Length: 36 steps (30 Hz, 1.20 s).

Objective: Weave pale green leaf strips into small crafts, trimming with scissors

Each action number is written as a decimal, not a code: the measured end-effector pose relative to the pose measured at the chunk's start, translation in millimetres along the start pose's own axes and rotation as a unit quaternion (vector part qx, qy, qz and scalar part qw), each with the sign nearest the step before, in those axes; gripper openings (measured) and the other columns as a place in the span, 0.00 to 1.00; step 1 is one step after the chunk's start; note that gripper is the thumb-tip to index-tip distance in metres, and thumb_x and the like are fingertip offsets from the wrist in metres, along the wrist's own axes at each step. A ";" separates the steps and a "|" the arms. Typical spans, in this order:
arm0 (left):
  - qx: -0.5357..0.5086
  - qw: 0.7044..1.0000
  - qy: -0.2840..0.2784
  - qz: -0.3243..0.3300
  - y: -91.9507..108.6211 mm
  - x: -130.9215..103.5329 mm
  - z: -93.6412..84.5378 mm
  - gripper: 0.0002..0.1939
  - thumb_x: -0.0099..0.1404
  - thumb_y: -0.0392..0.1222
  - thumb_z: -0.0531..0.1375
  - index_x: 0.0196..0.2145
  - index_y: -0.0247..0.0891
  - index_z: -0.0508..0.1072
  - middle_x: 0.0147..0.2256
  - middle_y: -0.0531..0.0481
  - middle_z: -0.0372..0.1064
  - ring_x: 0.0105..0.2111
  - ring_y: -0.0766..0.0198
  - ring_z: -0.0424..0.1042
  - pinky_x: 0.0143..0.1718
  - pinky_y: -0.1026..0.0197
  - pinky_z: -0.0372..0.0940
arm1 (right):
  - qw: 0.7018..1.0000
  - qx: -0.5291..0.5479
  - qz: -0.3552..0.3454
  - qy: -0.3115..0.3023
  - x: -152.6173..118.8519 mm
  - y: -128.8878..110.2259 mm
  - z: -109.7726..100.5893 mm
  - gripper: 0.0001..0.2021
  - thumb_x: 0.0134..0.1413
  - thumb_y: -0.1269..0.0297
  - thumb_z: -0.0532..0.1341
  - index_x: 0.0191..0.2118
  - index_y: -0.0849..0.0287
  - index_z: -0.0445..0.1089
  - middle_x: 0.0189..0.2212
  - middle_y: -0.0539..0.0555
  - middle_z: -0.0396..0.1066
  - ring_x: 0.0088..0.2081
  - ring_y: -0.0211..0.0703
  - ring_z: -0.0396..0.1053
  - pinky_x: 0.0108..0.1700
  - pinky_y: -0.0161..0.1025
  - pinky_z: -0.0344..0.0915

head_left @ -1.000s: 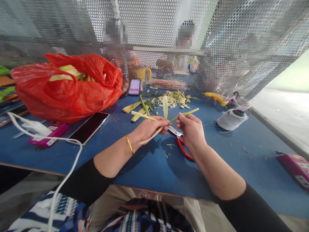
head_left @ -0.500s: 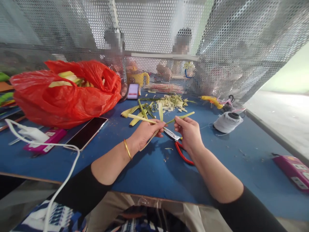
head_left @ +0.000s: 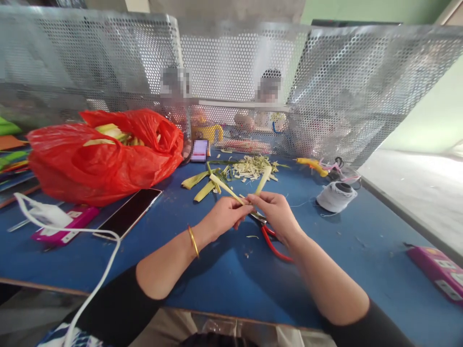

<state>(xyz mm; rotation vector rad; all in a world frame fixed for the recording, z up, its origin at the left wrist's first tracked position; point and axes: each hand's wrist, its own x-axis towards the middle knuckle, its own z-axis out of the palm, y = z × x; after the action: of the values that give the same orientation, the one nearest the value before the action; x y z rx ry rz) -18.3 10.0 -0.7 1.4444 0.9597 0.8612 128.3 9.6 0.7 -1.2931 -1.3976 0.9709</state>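
Observation:
Pale green leaf strips (head_left: 265, 179) are pinched where my two hands meet above the blue table. My left hand (head_left: 231, 212), with a gold bangle at the wrist, is closed on them, and one strip sticks out up and to the left. Thumb and fingers of my right hand (head_left: 277, 212) press the strips from the other side, fingertips touching the left ones. Scissors with red handles (head_left: 274, 246) lie on the table below, partly hidden by my right hand. Larger leaf pieces (head_left: 205, 192) and a heap of cut scraps (head_left: 253, 167) lie beyond.
A red plastic bag (head_left: 104, 164) of leaves stands left, near a phone (head_left: 128, 214) and a purple power strip (head_left: 68, 226) with a white cable. Right are a white thread spool (head_left: 336, 196) and another power strip (head_left: 437, 270). A perforated metal screen (head_left: 235, 62) rises behind; people sit beyond.
My right hand has moved left to meet my left hand, and its strip now points upward instead of right. The head view has tilted up slightly.

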 end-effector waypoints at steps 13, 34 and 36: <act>-0.082 0.994 0.043 -0.054 -1.0 2.5 3.8 0.15 0.60 0.38 0.62 0.17 0.35 0.70 0.15 0.54 0.64 0.16 0.71 0.62 0.21 0.67 0.59 | 0.979 -0.098 -0.084 0.160 0.1 3.2 2.5 0.16 0.46 0.49 0.61 0.26 0.58 0.75 0.28 0.55 0.76 0.31 0.47 0.69 0.37 0.42 0.62; -0.248 0.950 0.182 -0.061 4.7 7.1 -0.5 0.03 0.52 0.30 0.65 0.27 0.34 0.78 0.22 0.51 0.74 0.22 0.67 0.69 0.26 0.65 0.64 | 0.983 -0.115 -0.114 -0.081 -12.9 4.8 21.0 0.17 0.51 0.53 0.58 0.18 0.57 0.65 0.18 0.48 0.64 0.26 0.38 0.60 0.32 0.36 0.57; -0.237 0.952 0.182 -0.063 4.2 7.4 -2.9 0.04 0.54 0.30 0.63 0.28 0.34 0.78 0.22 0.52 0.73 0.23 0.68 0.70 0.28 0.66 0.64 | 0.985 -0.128 -0.105 -0.050 -12.7 4.3 18.5 0.19 0.53 0.50 0.58 0.19 0.57 0.67 0.19 0.48 0.66 0.26 0.39 0.61 0.32 0.37 0.57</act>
<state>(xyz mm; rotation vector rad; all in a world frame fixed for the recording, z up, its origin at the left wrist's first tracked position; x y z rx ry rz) -17.7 17.8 3.6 0.8193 1.0146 1.1930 110.9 -1.5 -9.2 -1.2635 -1.7426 0.7396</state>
